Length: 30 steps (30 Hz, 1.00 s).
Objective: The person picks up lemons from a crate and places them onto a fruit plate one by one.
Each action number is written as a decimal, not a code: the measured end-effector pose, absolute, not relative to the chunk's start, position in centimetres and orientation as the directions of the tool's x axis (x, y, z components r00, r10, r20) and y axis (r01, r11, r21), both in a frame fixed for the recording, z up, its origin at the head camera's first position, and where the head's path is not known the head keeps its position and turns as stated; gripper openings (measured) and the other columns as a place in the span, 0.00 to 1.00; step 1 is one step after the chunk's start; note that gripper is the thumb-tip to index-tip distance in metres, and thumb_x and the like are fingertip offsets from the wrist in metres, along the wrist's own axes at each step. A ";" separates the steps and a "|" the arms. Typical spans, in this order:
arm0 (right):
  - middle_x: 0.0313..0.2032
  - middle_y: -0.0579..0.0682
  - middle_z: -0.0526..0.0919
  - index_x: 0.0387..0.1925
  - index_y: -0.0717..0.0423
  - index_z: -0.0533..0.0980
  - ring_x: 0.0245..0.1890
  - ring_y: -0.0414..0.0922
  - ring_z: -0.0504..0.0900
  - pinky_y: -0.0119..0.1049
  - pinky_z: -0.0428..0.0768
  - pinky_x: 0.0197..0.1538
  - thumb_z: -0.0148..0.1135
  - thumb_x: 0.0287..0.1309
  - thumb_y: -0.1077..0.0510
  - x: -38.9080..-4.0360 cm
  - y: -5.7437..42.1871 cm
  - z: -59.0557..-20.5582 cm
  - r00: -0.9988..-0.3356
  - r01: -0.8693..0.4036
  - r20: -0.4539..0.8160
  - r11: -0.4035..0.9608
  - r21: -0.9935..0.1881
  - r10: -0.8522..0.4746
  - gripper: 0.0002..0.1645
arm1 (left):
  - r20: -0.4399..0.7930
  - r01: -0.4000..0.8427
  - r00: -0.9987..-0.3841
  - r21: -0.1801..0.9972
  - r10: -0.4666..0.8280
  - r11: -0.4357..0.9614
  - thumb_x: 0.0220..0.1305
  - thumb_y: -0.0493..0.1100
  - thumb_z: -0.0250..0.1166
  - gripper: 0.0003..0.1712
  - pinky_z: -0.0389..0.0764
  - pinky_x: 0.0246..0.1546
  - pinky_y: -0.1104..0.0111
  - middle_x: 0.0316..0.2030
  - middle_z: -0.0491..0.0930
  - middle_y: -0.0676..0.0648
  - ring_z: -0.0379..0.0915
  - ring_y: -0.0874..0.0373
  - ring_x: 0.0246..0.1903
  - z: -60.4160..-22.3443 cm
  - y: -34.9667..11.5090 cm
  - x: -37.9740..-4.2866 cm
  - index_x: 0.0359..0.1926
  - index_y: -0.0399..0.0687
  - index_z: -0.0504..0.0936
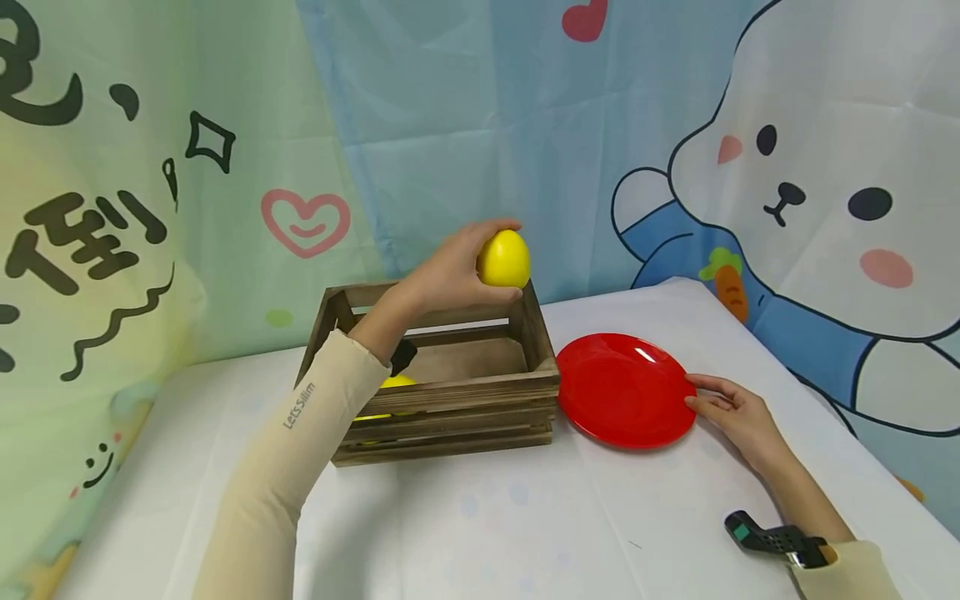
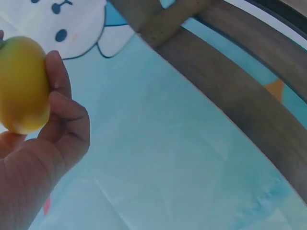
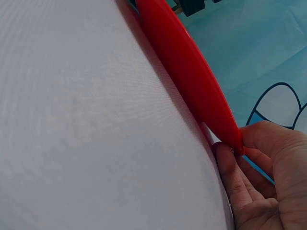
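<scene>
My left hand holds a smooth, oval yellow fruit above the right end of a brown slatted wooden crate. In the left wrist view, thumb and fingers curl round the fruit, which looks greenish at its top. Another yellow thing lies inside the crate at the left, mostly hidden by my forearm and the slats. At the right, my right hand pinches the rim of a round red plate. The right wrist view shows the rim of this plate between thumb and fingers.
A white cloth covers the table. The plate lies close against the crate's right side. Behind them hangs a printed curtain with a cartoon bear. My right wrist wears a black strap device.
</scene>
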State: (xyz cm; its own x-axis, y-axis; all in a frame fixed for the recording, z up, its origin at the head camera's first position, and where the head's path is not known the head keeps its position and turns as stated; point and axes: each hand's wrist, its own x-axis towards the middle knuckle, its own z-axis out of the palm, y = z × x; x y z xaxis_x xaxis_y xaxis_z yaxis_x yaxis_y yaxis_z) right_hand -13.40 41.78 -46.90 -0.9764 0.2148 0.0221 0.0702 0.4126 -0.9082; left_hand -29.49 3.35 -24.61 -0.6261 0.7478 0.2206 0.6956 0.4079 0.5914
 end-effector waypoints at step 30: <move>0.44 0.22 0.73 0.65 0.66 0.65 0.41 0.19 0.76 0.17 0.76 0.43 0.61 0.66 0.49 -13.3 41.6 -46.7 -0.979 0.052 0.026 0.372 -0.927 0.202 0.35 | 0.305 0.733 -0.547 0.624 0.780 0.270 0.56 0.46 0.71 0.45 0.80 0.44 0.72 0.58 0.66 0.47 0.67 0.56 0.53 -24.2 5.8 -21.6 0.72 0.60 0.59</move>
